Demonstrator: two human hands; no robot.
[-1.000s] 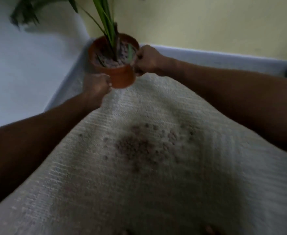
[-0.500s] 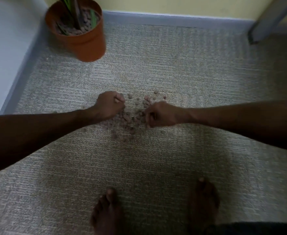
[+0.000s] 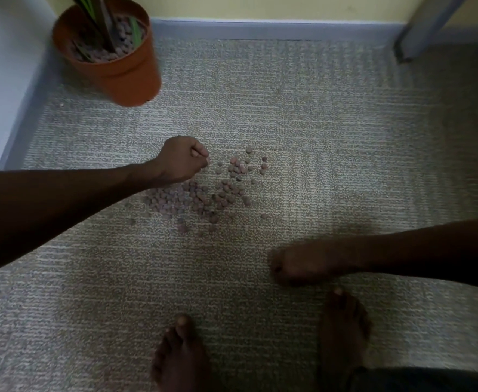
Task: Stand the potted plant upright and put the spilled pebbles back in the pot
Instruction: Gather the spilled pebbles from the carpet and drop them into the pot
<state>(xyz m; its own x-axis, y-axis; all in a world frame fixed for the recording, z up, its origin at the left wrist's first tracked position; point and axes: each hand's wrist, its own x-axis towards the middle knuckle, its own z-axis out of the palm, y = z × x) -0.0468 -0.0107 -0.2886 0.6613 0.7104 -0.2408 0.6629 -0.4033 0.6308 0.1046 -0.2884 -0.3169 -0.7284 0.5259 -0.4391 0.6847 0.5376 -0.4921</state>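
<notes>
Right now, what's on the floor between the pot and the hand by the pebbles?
In the head view, only bare carpet lies between the pot and the left hand.

Grey carpet, yellow wall, grey skirting, dim.

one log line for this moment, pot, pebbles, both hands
pot: upright in corner | pebbles: spilled on carpet | left hand: fingers curled at pile | right hand: curled, off pile, contents unclear
</notes>
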